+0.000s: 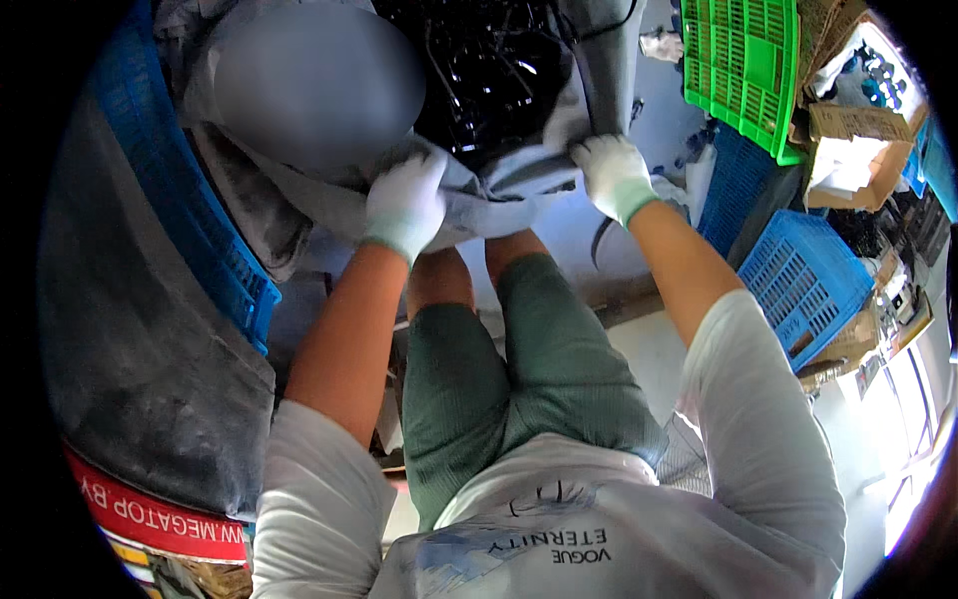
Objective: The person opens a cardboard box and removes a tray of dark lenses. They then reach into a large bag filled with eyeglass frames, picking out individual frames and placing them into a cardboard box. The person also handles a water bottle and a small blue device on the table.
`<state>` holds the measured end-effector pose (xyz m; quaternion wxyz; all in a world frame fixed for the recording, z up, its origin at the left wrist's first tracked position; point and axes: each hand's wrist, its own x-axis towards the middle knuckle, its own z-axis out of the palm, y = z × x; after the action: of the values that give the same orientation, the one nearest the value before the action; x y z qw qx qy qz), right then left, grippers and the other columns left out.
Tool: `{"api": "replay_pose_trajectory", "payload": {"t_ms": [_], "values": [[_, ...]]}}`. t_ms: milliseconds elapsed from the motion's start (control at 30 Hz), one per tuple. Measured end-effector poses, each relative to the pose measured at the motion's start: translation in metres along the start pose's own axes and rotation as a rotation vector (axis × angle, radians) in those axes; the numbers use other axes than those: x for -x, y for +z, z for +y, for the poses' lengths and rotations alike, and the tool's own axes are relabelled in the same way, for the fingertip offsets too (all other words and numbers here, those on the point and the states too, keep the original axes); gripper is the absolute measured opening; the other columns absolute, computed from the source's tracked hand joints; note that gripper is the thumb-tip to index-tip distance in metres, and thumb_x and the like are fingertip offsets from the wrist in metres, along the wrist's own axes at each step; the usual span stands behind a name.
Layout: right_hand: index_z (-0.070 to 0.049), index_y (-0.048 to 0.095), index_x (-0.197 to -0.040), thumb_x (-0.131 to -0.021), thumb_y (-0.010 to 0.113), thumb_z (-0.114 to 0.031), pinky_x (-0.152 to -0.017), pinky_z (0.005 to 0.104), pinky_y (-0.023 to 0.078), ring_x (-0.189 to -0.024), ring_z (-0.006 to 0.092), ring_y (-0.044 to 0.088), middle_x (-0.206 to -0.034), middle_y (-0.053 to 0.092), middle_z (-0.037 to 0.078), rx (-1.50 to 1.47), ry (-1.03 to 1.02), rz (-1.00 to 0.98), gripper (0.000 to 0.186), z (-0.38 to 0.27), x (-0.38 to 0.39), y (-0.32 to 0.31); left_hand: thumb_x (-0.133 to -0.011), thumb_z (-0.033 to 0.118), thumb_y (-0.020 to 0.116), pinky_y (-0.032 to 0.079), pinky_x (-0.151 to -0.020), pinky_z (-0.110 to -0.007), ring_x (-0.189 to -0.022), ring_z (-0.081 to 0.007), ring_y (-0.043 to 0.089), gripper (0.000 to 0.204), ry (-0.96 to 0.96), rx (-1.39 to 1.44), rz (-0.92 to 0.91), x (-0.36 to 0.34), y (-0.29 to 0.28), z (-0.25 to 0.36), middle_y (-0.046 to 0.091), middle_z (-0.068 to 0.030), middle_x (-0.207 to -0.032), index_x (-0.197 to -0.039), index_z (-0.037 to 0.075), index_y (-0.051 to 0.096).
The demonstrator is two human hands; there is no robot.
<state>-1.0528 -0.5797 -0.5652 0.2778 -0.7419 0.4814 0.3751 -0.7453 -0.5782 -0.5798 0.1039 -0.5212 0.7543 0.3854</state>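
My left hand (405, 203), in a white glove, is closed on the near edge of a grey cloth (499, 217). To the right, my right hand (613, 176), gloved the same way, grips that cloth's edge farther along. Between and beyond my hands, the cloth surrounds a heap of glossy black parts (489, 80); their exact kind I cannot make out. A blurred oval patch covers what lies beyond my left hand. The fingertips of both hands are partly hidden in the folds.
A long blue plastic crate (190, 180) runs along the left, beside dark grey fabric (150, 369). At the right stand a green crate (743, 65), a blue basket (803, 285) and an open cardboard box (858, 150). A red printed strip (160, 514) lies at lower left.
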Motion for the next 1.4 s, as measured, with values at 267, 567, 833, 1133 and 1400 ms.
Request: {"api": "replay_pose_trajectory", "payload": {"t_ms": [267,567,833,1133,1400], "values": [[-0.012,0.070,-0.102,-0.080,0.058,-0.016,-0.093,0.0406,0.047,-0.104,0.0277,0.062,-0.100,0.067,0.008,-0.074,0.059,0.071,0.026,0.019,-0.014,0.032,-0.080,0.019,0.065,0.052,-0.081,-0.048,-0.096,-0.0380,0.064,0.029,-0.455,0.041,-0.117,0.095,0.033,-0.077,0.065,-0.0181,-0.106,-0.107,0.009,0.063],[-0.008,0.071,-0.103,-0.080,0.056,-0.020,-0.097,0.0422,0.047,-0.109,0.0318,0.059,-0.107,0.067,0.011,-0.240,0.180,-0.011,0.030,0.021,-0.024,0.023,-0.078,0.050,0.077,0.048,-0.091,-0.039,-0.106,-0.0318,0.064,0.073,-0.831,0.567,0.088,0.064,0.026,-0.044,0.066,-0.0203,-0.120,-0.120,-0.007,0.058],[-0.009,0.068,-0.084,-0.074,0.059,-0.021,-0.093,0.0446,0.045,-0.105,0.0308,0.057,-0.096,0.064,0.010,-0.186,0.087,0.217,0.018,0.035,-0.002,0.042,-0.095,0.022,0.061,0.049,-0.090,-0.036,-0.107,-0.0212,0.060,0.033,-0.912,1.183,0.453,0.149,0.089,-0.071,0.063,-0.0102,-0.117,-0.120,0.000,0.060],[0.005,0.060,-0.112,-0.076,0.068,-0.028,-0.102,0.0490,0.041,-0.121,0.0402,0.049,-0.128,0.052,0.024,-0.490,0.512,0.424,0.049,-0.018,0.008,0.063,-0.099,0.026,0.040,0.049,-0.079,-0.035,-0.108,-0.0170,0.058,0.036,-2.102,1.653,0.731,0.187,0.163,-0.142,0.062,0.0008,-0.127,-0.127,0.015,0.060],[-0.003,0.052,-0.127,-0.088,0.066,-0.029,-0.101,0.0456,0.043,-0.114,0.0326,0.054,-0.122,0.058,0.016,-2.561,0.944,-0.046,0.049,-0.098,0.000,0.072,-0.100,0.046,0.033,0.031,-0.113,-0.043,-0.138,-0.0273,0.038,0.059,-0.603,3.461,0.347,0.070,0.133,-0.181,0.044,-0.0079,-0.151,-0.147,0.011,0.042]]}}
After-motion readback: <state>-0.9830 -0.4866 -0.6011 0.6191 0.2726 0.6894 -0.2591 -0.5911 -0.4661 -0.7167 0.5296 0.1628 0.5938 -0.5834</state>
